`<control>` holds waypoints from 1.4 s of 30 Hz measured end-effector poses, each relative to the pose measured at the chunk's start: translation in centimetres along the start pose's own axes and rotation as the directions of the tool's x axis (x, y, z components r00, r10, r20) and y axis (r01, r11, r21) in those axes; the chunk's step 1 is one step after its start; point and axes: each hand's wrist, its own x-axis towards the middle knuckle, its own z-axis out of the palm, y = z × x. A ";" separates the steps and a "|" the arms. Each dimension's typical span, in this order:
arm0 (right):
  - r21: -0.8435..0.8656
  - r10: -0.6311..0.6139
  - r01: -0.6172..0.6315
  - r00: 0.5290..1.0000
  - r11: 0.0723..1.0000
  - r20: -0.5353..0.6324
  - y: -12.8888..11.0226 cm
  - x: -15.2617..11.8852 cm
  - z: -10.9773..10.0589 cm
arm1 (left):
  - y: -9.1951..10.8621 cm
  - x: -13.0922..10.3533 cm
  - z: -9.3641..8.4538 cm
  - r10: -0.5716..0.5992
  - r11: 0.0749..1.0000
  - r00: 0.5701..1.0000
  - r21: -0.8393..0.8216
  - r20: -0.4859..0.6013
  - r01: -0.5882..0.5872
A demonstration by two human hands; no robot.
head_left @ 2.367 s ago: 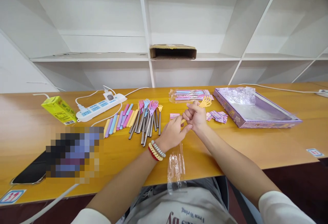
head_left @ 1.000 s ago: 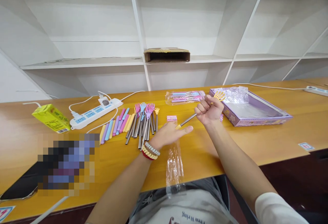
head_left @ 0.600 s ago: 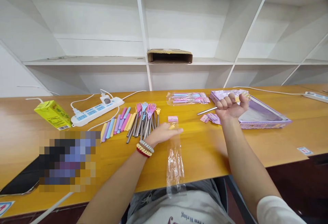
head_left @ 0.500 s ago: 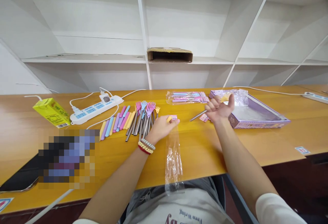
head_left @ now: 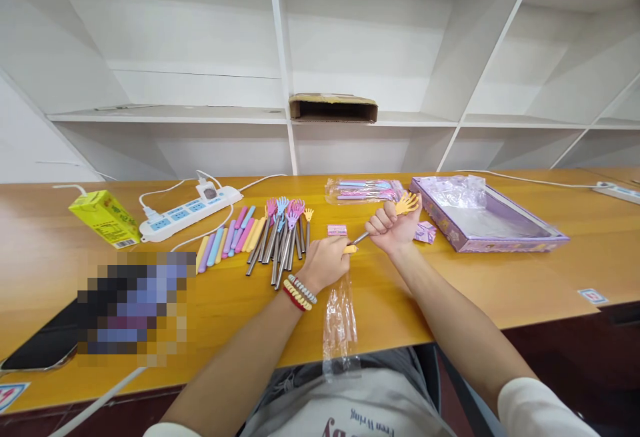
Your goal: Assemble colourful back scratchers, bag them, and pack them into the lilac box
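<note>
My left hand is closed around a yellow handle, of which only the end shows. In my right hand is a back scratcher with a yellow claw head, gripped near the claw. Its metal rod points left and meets the end of the yellow handle. Beside my left hand lies a pile of back scratcher rods with pink, blue, purple and yellow claws. Left of them is a row of coloured handles. A clear plastic sleeve runs below my left hand to the table edge.
Packed back scratchers lie behind my hands, and a purple tray box sits to the right. A pink card and a purple card are nearby. At left are a power strip, a yellow drink carton and a phone.
My right hand has moved left and turned over, bringing the rod to the yellow handle. My left hand has shifted slightly right and toward me. The yellow claw now shows clearly.
</note>
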 end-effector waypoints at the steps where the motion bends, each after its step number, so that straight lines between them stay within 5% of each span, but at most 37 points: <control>1: 0.001 -0.015 0.015 1.000 1.000 -0.008 0.1 0.0 0.1 | 0.1 -0.1 0.0 -0.008 1.000 1.000 -0.001 -0.011 0.008; 13: -0.012 -0.044 0.044 0.999 0.999 -0.020 1.6 0.3 0.4 | 0.3 0.2 0.0 -0.075 0.997 0.995 0.027 -0.065 0.077; 22: -0.462 0.004 -0.006 1.000 0.887 -0.005 4.3 0.6 0.1 | -0.4 0.3 -0.2 -0.151 0.988 0.982 -0.028 -0.112 0.149; 29: -0.398 -0.050 0.010 0.995 0.917 -0.090 4.0 0.9 -0.7 | -0.8 0.3 -0.4 -0.189 0.947 0.944 -0.305 -0.271 0.102; 36: -0.559 -0.091 -0.010 0.984 0.829 -0.153 4.3 1.3 -1.6 | -7.0 1.8 -2.5 -0.385 0.922 0.815 -0.141 -0.432 0.361; 39: -0.615 -0.079 0.002 0.992 0.789 -0.098 4.8 1.1 -1.5 | -10.4 1.5 -4.0 -0.471 0.859 0.795 0.005 -0.383 0.512; 42: -0.667 -0.069 0.024 0.997 0.744 -0.042 5.2 1.0 -1.4 | -12.9 0.6 -4.9 -0.594 0.749 0.719 0.078 -0.361 0.658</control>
